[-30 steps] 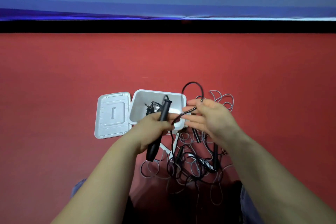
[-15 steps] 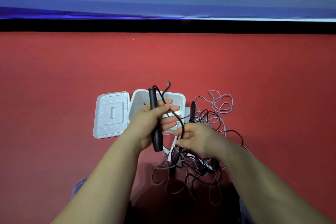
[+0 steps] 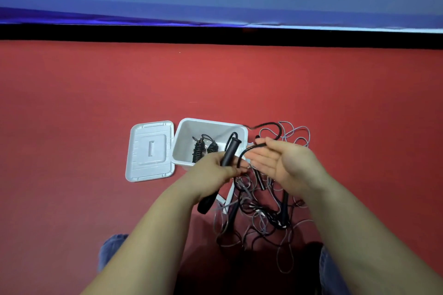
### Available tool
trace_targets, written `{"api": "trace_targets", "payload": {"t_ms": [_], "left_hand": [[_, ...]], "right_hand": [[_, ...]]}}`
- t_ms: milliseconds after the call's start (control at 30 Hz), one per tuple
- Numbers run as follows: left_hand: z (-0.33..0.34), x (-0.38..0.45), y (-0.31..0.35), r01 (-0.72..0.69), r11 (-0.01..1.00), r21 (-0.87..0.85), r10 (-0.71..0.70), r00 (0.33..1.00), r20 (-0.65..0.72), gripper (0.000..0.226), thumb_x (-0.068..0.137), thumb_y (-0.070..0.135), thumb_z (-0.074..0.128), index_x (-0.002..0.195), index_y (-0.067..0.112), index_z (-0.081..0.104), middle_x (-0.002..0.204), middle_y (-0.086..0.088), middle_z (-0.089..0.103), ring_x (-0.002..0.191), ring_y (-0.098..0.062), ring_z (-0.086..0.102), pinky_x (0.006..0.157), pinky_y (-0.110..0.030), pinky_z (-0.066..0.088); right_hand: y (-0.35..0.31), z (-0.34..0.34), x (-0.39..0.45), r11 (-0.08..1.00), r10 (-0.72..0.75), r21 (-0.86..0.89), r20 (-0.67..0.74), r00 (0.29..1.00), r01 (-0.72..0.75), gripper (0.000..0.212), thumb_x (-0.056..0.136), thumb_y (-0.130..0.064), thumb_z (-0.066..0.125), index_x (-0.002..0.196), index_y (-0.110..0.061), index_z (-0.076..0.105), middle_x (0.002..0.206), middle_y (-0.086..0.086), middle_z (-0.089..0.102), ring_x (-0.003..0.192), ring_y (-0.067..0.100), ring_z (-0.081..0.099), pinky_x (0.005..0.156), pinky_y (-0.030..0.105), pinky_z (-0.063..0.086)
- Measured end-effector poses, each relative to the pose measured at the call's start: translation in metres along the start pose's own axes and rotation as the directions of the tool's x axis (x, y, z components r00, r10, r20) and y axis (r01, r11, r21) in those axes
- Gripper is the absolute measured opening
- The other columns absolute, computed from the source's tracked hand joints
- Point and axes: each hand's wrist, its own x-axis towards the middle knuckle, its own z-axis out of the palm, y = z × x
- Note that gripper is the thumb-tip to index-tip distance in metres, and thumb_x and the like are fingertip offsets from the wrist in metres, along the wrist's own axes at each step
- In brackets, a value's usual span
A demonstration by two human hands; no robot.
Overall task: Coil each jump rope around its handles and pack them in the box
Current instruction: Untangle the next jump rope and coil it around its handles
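Observation:
My left hand (image 3: pixel 211 172) grips black jump rope handles (image 3: pixel 229 151) tilted over the front right corner of the white box (image 3: pixel 187 134). The black cord (image 3: pixel 266 127) loops from the handles up and across my right hand (image 3: pixel 285 163), whose fingers pinch it near the box's right rim. Inside the box lies a coiled black rope (image 3: pixel 201 147). A tangle of black and grey ropes (image 3: pixel 259 208) with more handles lies on the red floor under and in front of my hands.
The box's white lid (image 3: pixel 151 151) lies flat to the left of the box. Red floor (image 3: pixel 72 127) spreads all around, ending at a black strip and a blue wall behind. My jeans-clad knees (image 3: pixel 110 251) show at the bottom.
My right hand rose from the tangle to the right of the box, pulling the black cord up. The left hand tilted the handles and dropped lower.

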Motion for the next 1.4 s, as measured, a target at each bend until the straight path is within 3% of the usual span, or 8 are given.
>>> {"api": "trace_targets", "payload": {"t_ms": [133, 267, 433, 667, 833, 1000, 1233, 1400], "left_hand": [[0.002, 0.003, -0.003, 0.006, 0.998, -0.061, -0.009, 0.998, -0.057, 0.006, 0.091, 0.015, 0.063, 0.086, 0.013, 0.060, 0.074, -0.001, 0.072, 0.067, -0.018, 0.059, 0.075, -0.033, 0.049], [0.004, 0.005, 0.006, 0.025, 0.944, -0.329, -0.061, 0.993, -0.098, 0.010, 0.095, 0.005, 0.052, 0.098, 0.008, 0.061, 0.067, 0.001, 0.072, 0.051, -0.010, 0.064, 0.058, -0.022, 0.056], [0.000, 0.004, 0.011, 0.023, 0.868, -0.496, -0.108, 0.984, -0.144, 0.011, 0.096, 0.006, 0.049, 0.097, 0.009, 0.060, 0.067, 0.000, 0.072, 0.052, -0.015, 0.067, 0.055, -0.024, 0.058], [-0.010, 0.006, 0.017, 0.001, 0.656, -0.755, -0.153, 0.979, -0.132, 0.011, 0.096, 0.016, 0.052, 0.093, 0.012, 0.062, 0.071, 0.000, 0.073, 0.060, -0.013, 0.070, 0.055, -0.023, 0.058], [-0.011, 0.007, 0.016, -0.081, 0.690, -0.719, -0.047, 0.986, -0.157, 0.018, 0.094, 0.006, 0.050, 0.104, 0.010, 0.064, 0.100, -0.008, 0.072, 0.089, -0.018, 0.070, 0.080, -0.026, 0.057], [0.003, 0.004, -0.001, 0.006, 0.995, -0.101, -0.008, 1.000, -0.020, 0.031, 0.082, 0.000, 0.056, 0.085, 0.027, 0.071, 0.088, -0.002, 0.065, 0.080, -0.018, 0.052, 0.074, -0.028, 0.041], [0.011, 0.007, -0.001, -0.007, 0.973, -0.232, 0.002, 1.000, -0.022, 0.008, 0.091, 0.010, 0.061, 0.084, 0.013, 0.060, 0.075, -0.002, 0.072, 0.067, -0.013, 0.064, 0.072, -0.025, 0.055], [0.006, 0.008, 0.005, -0.039, 0.899, -0.437, -0.035, 0.987, -0.158, 0.011, 0.093, 0.013, 0.058, 0.099, 0.004, 0.059, 0.069, -0.001, 0.072, 0.064, -0.014, 0.071, 0.061, -0.022, 0.057]], "right_hand": [[-0.012, -0.004, 0.001, 0.983, -0.059, 0.175, -0.001, 0.998, 0.058, 0.022, 0.098, -0.018, 0.044, 0.090, -0.002, 0.057, 0.070, 0.010, 0.072, 0.062, 0.016, 0.071, 0.053, 0.023, 0.056], [-0.003, -0.007, 0.002, 0.960, -0.082, -0.260, 0.084, 0.993, 0.101, 0.025, 0.093, -0.018, 0.054, 0.115, -0.006, 0.058, 0.097, 0.008, 0.070, 0.082, 0.014, 0.070, 0.068, 0.021, 0.057], [0.018, -0.013, 0.004, 0.308, -0.037, -0.933, 0.185, 0.982, 0.188, 0.020, 0.084, -0.018, 0.065, 0.103, -0.024, 0.067, 0.100, 0.001, 0.069, 0.094, 0.018, 0.065, 0.090, 0.033, 0.051], [0.022, -0.017, 0.006, 0.156, -0.180, -0.974, 0.138, 0.974, 0.166, 0.028, 0.089, -0.026, 0.059, 0.064, -0.019, 0.052, 0.054, -0.005, 0.050, 0.051, 0.010, 0.044, 0.054, 0.023, 0.037], [0.012, -0.005, 0.005, 0.733, -0.150, -0.668, 0.022, 0.988, 0.126, 0.019, 0.094, -0.014, 0.052, 0.077, -0.015, 0.060, 0.075, 0.005, 0.065, 0.060, 0.014, 0.056, 0.058, 0.024, 0.049], [-0.004, -0.002, 0.000, 0.983, -0.089, -0.162, 0.005, 0.996, 0.089, 0.015, 0.096, -0.010, 0.045, 0.091, -0.007, 0.060, 0.073, 0.005, 0.072, 0.060, 0.016, 0.070, 0.051, 0.022, 0.056], [-0.009, -0.003, 0.000, 0.996, -0.075, 0.042, 0.038, 0.996, 0.074, 0.014, 0.095, -0.011, 0.047, 0.099, -0.004, 0.058, 0.090, 0.012, 0.070, 0.074, 0.018, 0.071, 0.063, 0.027, 0.058], [0.014, -0.017, 0.007, 0.636, -0.046, -0.765, 0.096, 0.994, 0.103, 0.033, 0.082, -0.003, 0.067, 0.114, -0.009, 0.063, 0.106, 0.011, 0.068, 0.093, 0.022, 0.065, 0.082, 0.030, 0.051]]}}
